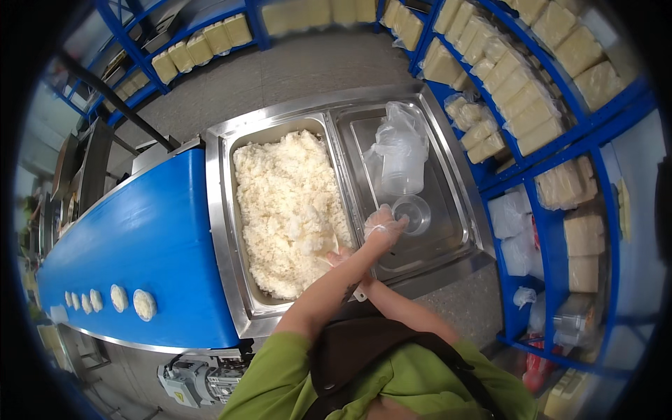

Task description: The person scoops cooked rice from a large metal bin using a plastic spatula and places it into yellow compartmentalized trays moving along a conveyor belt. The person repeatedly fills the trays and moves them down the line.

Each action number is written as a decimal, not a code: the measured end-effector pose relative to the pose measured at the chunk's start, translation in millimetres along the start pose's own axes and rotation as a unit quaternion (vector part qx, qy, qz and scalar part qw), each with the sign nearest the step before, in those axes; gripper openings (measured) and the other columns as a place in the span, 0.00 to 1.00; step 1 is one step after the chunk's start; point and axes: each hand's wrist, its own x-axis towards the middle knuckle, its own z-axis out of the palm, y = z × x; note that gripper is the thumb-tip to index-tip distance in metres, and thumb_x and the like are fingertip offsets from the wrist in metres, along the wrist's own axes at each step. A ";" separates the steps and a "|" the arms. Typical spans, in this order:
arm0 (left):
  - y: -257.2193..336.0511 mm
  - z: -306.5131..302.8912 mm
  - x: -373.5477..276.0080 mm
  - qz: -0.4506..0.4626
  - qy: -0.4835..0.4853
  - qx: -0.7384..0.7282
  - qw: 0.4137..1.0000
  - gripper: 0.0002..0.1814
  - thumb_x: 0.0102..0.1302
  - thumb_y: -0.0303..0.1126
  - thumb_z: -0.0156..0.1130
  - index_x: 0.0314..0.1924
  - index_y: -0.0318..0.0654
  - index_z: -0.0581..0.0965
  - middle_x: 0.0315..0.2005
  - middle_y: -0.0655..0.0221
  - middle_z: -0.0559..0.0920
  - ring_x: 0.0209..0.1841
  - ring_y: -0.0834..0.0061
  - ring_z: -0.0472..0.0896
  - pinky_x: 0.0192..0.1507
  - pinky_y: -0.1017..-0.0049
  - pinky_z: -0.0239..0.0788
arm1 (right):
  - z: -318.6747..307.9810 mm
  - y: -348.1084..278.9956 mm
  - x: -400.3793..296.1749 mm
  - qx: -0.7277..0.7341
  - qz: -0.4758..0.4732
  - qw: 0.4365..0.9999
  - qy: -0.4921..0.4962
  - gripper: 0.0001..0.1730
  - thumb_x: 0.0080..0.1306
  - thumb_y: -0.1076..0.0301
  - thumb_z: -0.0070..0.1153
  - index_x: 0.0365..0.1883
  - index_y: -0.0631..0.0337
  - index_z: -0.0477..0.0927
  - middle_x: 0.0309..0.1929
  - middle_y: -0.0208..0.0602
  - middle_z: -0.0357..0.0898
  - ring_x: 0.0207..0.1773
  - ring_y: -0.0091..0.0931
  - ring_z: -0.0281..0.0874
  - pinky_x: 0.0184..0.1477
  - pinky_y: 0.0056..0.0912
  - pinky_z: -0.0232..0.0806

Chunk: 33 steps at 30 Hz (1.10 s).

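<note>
My forearms cross, the left one on top. My left hand (386, 227), in a clear glove, reaches right and grips the near-left rim of a clear round plastic cup (415, 216) over the steel tray (446, 252). My gloved right hand (340, 256), partly hidden under the left forearm, holds a pale spatula (335, 244) at the right side of a deep steel pan. A clump of cooked white rice (312, 231) lies heaped at the spatula's blade, above the rest of the rice in the pan. More nested clear cups (403, 168) lie in a plastic bag beyond my left hand.
On the left runs a blue conveyor belt (173, 236), carrying several small round containers of rice (144, 304). A motor (194, 380) sits below it. Blue shelving (530, 173) with bagged pale blocks (520, 100) stands to the right and beyond. A dark pole (115, 100) slants at the upper left.
</note>
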 end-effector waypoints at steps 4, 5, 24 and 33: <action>-4.8 25.2 8.9 -0.048 -0.001 -0.050 0.998 0.15 0.52 0.42 0.58 0.27 0.36 0.76 0.26 0.58 0.81 0.34 0.58 0.80 0.44 0.65 0.68 | -6.3 23.7 5.9 0.005 -0.056 0.998 0.002 0.18 0.63 0.56 0.48 0.36 0.65 0.75 0.31 0.45 0.72 0.32 0.30 0.71 0.32 0.35 0.62; -3.8 18.3 0.9 -0.065 -0.032 -0.104 0.992 0.13 0.51 0.41 0.57 0.26 0.36 0.76 0.24 0.58 0.80 0.32 0.59 0.80 0.42 0.67 0.69 | -7.9 34.9 12.1 -0.006 -0.095 0.995 0.001 0.17 0.63 0.57 0.48 0.38 0.64 0.75 0.30 0.42 0.72 0.30 0.28 0.70 0.30 0.33 0.62; -147.0 -154.3 -89.3 -0.213 0.050 -0.658 0.720 0.36 0.53 0.18 0.42 0.63 0.43 0.48 0.51 0.52 0.62 0.35 0.62 0.76 0.38 0.64 0.78 | -45.3 -122.3 21.1 -0.408 -0.328 0.846 0.095 0.09 0.62 0.62 0.50 0.35 0.57 0.70 0.25 0.46 0.74 0.30 0.46 0.74 0.31 0.47 0.66; -178.1 -156.7 -100.6 -0.122 0.069 -0.732 0.666 0.45 0.52 0.12 0.38 0.66 0.57 0.39 0.63 0.61 0.51 0.54 0.58 0.71 0.50 0.58 0.72 | -40.7 -116.6 1.3 0.076 0.117 0.990 -0.028 0.12 0.65 0.59 0.47 0.38 0.59 0.70 0.15 0.26 0.65 0.13 0.17 0.59 0.14 0.20 0.55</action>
